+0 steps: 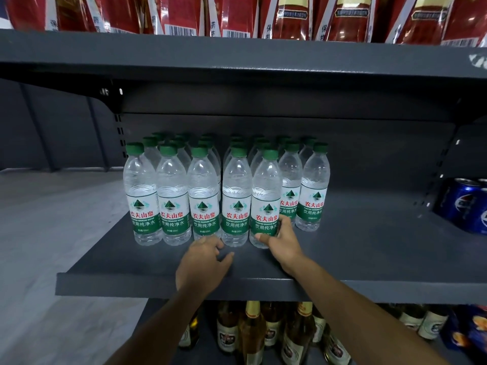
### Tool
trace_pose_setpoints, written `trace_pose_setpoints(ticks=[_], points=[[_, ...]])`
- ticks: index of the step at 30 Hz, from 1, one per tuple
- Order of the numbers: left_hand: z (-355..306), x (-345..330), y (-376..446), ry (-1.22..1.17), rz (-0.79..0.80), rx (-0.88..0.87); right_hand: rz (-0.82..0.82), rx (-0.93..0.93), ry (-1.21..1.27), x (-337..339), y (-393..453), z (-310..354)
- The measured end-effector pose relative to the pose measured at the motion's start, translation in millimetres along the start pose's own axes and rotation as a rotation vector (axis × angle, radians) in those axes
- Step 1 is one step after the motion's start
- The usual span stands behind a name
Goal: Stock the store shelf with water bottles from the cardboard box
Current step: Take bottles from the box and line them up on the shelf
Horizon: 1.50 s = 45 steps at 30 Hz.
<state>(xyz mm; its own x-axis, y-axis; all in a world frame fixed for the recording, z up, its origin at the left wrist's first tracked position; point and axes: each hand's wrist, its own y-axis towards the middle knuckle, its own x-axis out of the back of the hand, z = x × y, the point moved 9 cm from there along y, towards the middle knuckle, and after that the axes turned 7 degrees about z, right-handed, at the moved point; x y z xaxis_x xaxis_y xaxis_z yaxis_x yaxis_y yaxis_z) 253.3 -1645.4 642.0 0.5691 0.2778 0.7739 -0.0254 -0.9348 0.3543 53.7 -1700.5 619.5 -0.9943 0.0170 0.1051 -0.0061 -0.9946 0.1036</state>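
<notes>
Several clear water bottles with green caps and green-white labels stand in rows on the dark grey shelf point(369, 248). My right hand point(283, 242) grips the base of the front water bottle point(266, 196), which stands upright on the shelf in the front row. Just left of it, my left hand point(204, 262) hovers over the shelf board with relaxed fingers, holding nothing, close to the foot of another bottle point(235, 191). The cardboard box is out of view.
Blue soda cans point(463, 204) stand at the shelf's right end. Red packages point(290, 17) fill the shelf above. Glass bottles point(263, 333) stand on the shelf below. Bare shelf board lies right of the water bottles. Grey floor is at left.
</notes>
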Motion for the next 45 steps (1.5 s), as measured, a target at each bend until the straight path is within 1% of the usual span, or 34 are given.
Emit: trace_pose_setpoints(ticks=[8, 20, 32, 39, 45], points=[[3.5, -2.7, 0.4, 0.015, -0.004, 0.029, -0.033, 0.034, -0.161, 0.0, 1.8, 0.9], [3.8, -3.1, -0.9, 0.034, -0.008, 0.051, -0.079, 0.068, -0.276, 3.1, -1.0, 5.3], [4.3, -3.7, -1.5, 0.043, 0.005, 0.059, -0.04, 0.071, -0.267, 1.8, -1.8, 6.6], [2.2, -1.7, -2.2, 0.059, -0.018, 0.045, -0.037, 0.069, -0.26, 1.3, -2.7, 7.6], [3.5, -2.9, -3.1, 0.053, -0.004, 0.066, -0.022, 0.074, -0.209, -0.8, -4.7, 9.6]])
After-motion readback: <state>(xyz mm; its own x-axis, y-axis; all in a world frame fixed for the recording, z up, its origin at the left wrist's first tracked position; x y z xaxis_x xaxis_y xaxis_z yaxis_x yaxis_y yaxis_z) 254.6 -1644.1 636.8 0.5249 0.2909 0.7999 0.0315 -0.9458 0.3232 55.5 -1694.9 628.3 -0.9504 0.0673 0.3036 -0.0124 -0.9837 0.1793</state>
